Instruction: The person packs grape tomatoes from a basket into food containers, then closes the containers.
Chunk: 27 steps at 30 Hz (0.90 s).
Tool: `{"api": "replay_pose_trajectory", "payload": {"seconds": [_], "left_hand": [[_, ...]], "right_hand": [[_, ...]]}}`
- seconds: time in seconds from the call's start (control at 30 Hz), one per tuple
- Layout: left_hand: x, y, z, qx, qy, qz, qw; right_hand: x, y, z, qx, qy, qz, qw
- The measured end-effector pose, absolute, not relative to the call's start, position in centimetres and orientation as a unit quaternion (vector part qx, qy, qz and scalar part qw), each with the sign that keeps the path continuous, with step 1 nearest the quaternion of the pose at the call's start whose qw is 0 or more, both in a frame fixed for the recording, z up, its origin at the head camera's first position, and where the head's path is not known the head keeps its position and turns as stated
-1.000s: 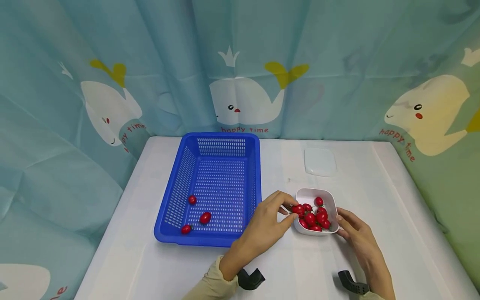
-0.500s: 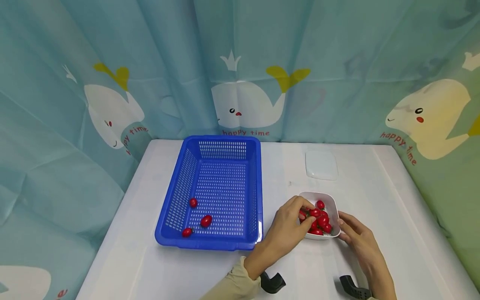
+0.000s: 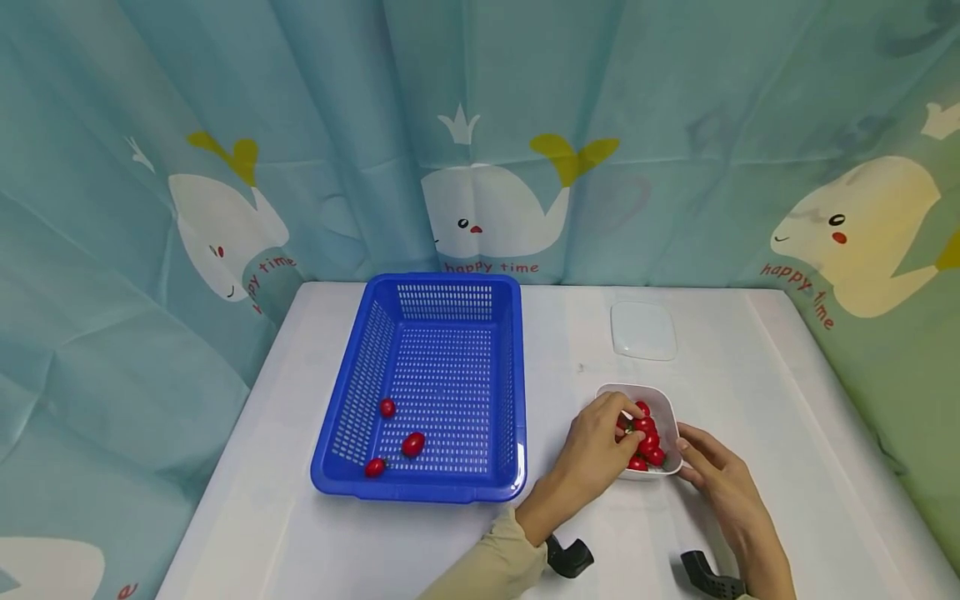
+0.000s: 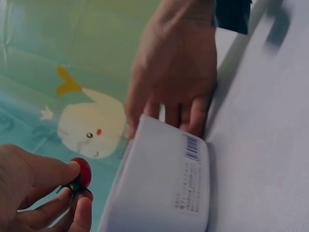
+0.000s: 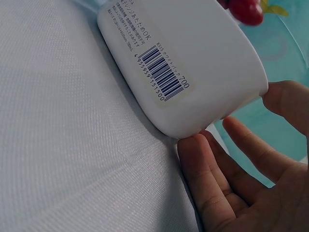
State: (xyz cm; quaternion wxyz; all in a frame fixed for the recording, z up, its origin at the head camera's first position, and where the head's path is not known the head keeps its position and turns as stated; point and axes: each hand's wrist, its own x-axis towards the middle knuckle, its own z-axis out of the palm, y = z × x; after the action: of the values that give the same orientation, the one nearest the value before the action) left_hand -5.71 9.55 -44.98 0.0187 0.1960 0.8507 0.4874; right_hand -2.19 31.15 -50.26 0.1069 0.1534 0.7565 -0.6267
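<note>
My left hand (image 3: 598, 444) reaches over the left side of a white plastic food container (image 3: 626, 475). In the left wrist view, its thumb and fingers pinch a red cherry tomato (image 4: 84, 173) with a green stem. Several more cherry tomatoes (image 3: 651, 442) lie in the container, partly hidden behind the left hand. At the container's right side, my right hand (image 3: 723, 483) holds it, thumb at the rim and fingers against the lower wall. A printed barcode label (image 5: 164, 72) faces the right wrist camera on the container's wall.
A blue perforated basket (image 3: 520, 392) stands left of the container. Inside it lie three cherry tomatoes (image 3: 412, 444), near its front left. A translucent lid (image 3: 642, 331) lies flat behind the container on the white table (image 3: 757, 392). A patterned curtain (image 3: 345, 167) hangs around the table.
My left hand has moved right, from the container's left edge to over the tomatoes inside. The right hand keeps its hold on the container. The three tomatoes in the basket stay put.
</note>
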Motion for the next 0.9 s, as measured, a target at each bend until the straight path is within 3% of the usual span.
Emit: {"api": "replay_pose_trajectory", "payload": {"seconds": [0.37, 0.67, 0.9], "left_hand": [[-6.6, 10.8, -46.3, 0.212, 0.894, 0.393, -0.031], [-7.0, 11.3, -47.1, 0.261, 0.93, 0.227, -0.127], [-6.8, 11.5, -47.0, 0.265, 0.937, 0.168, -0.153]], "right_hand": [[-2.2, 31.1, -50.2, 0.145, 0.753, -0.636, 0.093], [-2.2, 31.0, -50.2, 0.15, 0.759, -0.626, 0.099], [-2.1, 31.0, -50.2, 0.146, 0.751, -0.638, 0.096]]}}
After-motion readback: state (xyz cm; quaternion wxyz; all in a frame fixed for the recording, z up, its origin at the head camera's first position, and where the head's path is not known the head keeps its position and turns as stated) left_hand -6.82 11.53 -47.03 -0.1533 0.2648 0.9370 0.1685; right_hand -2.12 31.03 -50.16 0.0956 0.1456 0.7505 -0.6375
